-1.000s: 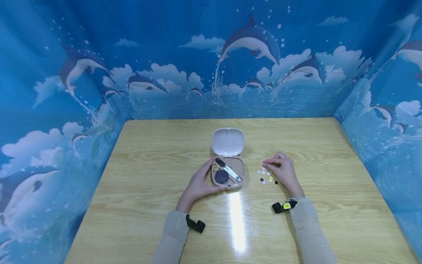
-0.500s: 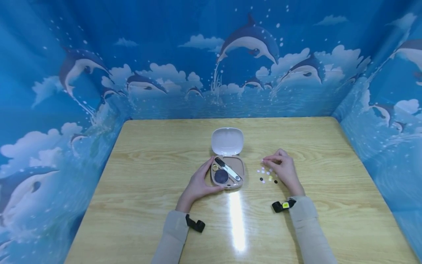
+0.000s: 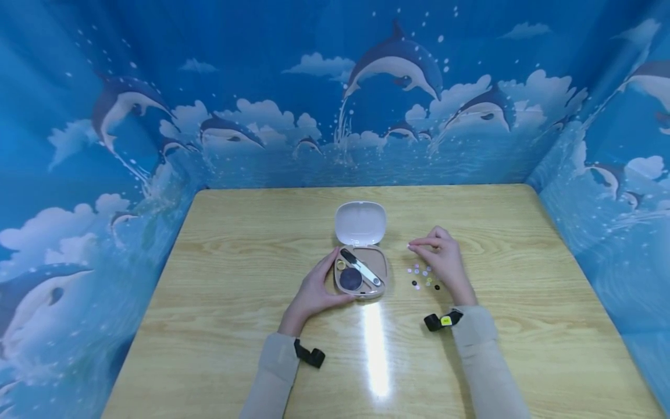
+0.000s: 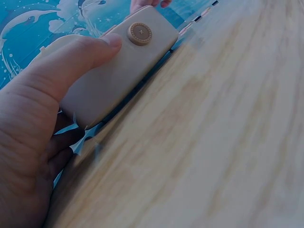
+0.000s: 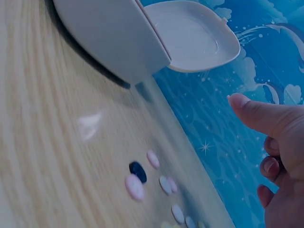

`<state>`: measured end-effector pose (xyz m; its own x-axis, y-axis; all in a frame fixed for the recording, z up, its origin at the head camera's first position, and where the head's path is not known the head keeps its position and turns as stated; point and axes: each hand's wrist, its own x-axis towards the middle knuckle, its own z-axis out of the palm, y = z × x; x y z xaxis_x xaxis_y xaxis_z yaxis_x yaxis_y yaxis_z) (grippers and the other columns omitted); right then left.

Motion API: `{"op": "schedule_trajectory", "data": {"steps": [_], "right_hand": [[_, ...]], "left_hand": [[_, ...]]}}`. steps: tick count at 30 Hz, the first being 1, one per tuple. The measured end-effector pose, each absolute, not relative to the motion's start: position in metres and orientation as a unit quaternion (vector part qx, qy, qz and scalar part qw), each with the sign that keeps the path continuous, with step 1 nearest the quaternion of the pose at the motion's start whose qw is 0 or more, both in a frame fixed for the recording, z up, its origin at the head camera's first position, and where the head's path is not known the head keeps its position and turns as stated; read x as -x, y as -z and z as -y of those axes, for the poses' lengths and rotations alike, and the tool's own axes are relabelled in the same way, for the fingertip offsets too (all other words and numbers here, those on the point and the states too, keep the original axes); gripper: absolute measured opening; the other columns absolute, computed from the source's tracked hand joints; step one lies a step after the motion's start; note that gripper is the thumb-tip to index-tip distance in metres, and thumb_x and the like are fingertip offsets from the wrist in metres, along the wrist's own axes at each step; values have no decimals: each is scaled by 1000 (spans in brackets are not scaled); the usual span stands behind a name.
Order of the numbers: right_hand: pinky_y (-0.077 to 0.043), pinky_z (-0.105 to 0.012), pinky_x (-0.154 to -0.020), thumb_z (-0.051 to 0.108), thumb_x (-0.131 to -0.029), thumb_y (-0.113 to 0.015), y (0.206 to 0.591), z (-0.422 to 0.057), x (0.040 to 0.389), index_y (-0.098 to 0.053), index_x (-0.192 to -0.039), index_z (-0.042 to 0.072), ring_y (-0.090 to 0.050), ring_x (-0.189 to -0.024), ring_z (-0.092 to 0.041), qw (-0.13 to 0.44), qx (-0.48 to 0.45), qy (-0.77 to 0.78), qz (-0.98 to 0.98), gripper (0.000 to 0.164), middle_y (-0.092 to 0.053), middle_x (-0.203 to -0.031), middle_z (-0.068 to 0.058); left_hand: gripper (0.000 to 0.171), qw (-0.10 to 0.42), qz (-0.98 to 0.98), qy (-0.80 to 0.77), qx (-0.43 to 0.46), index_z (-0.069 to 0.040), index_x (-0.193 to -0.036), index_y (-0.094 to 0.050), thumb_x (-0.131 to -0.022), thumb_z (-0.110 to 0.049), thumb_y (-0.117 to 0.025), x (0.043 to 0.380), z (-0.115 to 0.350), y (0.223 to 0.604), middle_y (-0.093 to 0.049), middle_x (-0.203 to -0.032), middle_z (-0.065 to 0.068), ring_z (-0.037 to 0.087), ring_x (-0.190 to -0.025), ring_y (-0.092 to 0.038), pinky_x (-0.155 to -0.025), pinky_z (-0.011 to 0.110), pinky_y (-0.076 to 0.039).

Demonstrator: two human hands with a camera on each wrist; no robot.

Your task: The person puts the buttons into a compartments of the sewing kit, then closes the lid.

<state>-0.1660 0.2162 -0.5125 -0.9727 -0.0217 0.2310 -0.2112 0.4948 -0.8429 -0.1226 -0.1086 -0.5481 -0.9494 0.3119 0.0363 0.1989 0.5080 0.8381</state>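
My left hand (image 3: 316, 289) grips the left side of an open beige case (image 3: 374, 296), thumb along its front wall by the round latch (image 4: 140, 33). Inside the case lie a slim white tool with a black end (image 3: 366, 272), a dark round disc (image 3: 350, 279) and a small gold ring-like piece (image 3: 341, 265). To the right of the case my right hand (image 3: 444, 263) is raised over the table, thumb and index finger pinching a small white button (image 3: 409, 247). Below that hand lie several loose buttons (image 3: 417, 271), white, pink, yellow and black.
The case's whitish lid (image 3: 361, 223) stands raised at the back. Everything is on a wood-grain table (image 3: 251, 233), with a blue dolphin-print curtain (image 3: 293, 116) around its far and side edges. A bright reflection lies in front of the case.
My right hand has lifted from the scattered buttons and moved slightly left and away from me, with the white button between its fingertips. My left hand stays on the case.
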Motion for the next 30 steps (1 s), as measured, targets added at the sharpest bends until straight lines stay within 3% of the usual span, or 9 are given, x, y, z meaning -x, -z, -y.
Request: {"op": "schedule_trajectory", "data": {"steps": [8,15,22,30], "right_hand": [[-32,-33,-74,18,-82,-82,505,-197,169,-79,-92,8,-40,-82,-23,98,-85,-514,848,15,-47,-83,-11],[-32,-31,-71,13,-80,-83,502,-179,171,-79,-90,6,-38,-79,-21,100,-102,-518,844,13,-43,-80,-8],[-33,-30,-71,15,-79,-84,505,-164,173,-79,-89,7,-39,-80,-25,83,-112,-540,830,13,-45,-82,-18],[-37,-30,-72,17,-77,-85,515,-150,176,-80,-87,11,-41,-80,-19,72,-120,-537,832,12,-46,-79,-3]], "left_hand": [[121,58,-865,-477,-148,-26,-159,-23,-62,-58,-88,123,108,546,-28,-161,-3,23,-146,-29,-117,49,-27],[121,56,-866,-474,-147,-26,-159,-24,-62,-59,-88,123,108,546,-28,-161,-3,23,-146,-29,-117,49,-27],[121,55,-867,-473,-146,-26,-159,-24,-62,-55,-90,123,108,546,-28,-161,-2,23,-145,-30,-117,49,-27],[120,52,-864,-477,-150,-27,-159,-24,-63,-56,-89,122,108,547,-29,-161,-2,24,-145,-30,-117,51,-27]]}}
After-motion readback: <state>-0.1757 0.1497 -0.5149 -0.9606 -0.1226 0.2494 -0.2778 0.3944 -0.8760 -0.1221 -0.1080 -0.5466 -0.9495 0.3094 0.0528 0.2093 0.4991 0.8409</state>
